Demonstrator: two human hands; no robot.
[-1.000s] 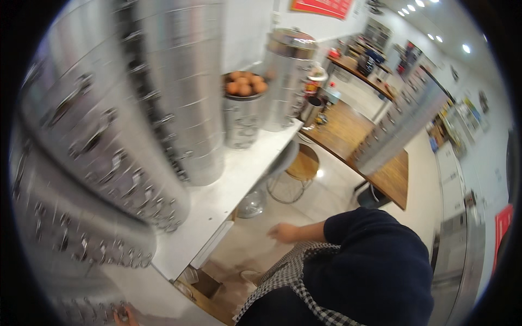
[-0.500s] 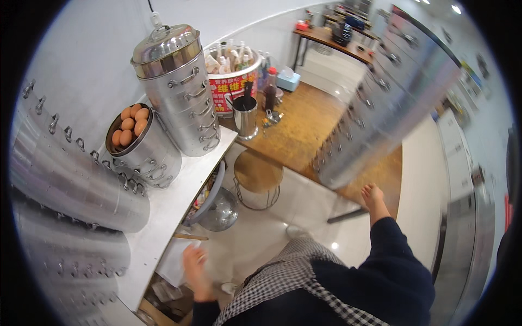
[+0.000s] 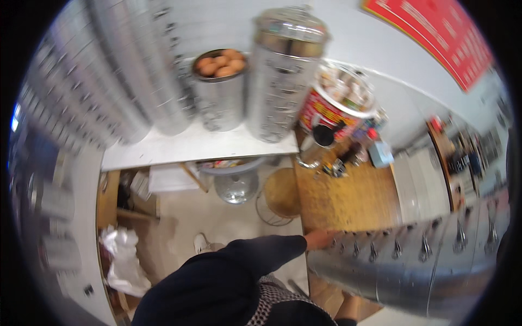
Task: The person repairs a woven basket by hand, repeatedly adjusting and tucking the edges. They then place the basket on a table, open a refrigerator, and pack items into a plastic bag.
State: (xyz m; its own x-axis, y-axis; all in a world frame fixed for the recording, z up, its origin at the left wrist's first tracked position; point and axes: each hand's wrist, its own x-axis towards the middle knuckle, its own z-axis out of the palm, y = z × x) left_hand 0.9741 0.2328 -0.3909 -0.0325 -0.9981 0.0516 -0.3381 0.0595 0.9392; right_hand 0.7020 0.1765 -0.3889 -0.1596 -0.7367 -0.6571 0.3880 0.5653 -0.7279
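Observation:
A tall stack of silver metal steamer tiers [image 3: 405,271], with small loop handles down its side, stands on the wooden table at the right. My left hand [image 3: 321,239] reaches across to the handle side near its bottom tier, fingers closed there. On the stack's near side, my right hand [image 3: 349,308] is up against its lower part. That hand's fingers are mostly hidden behind the metal.
A white shelf [image 3: 196,146] bears more steamer stacks, a lidded one [image 3: 283,81] and a pot of brown eggs [image 3: 222,64]. The wooden table [image 3: 348,201] holds a red-and-white bucket [image 3: 331,106], a metal canister [image 3: 315,149] and bottles. Below stands a round stool [image 3: 283,193].
My view has turned left. Both hands, previously free and apart, are now at the base of the tall steamer stack; my left arm has swung across to the right.

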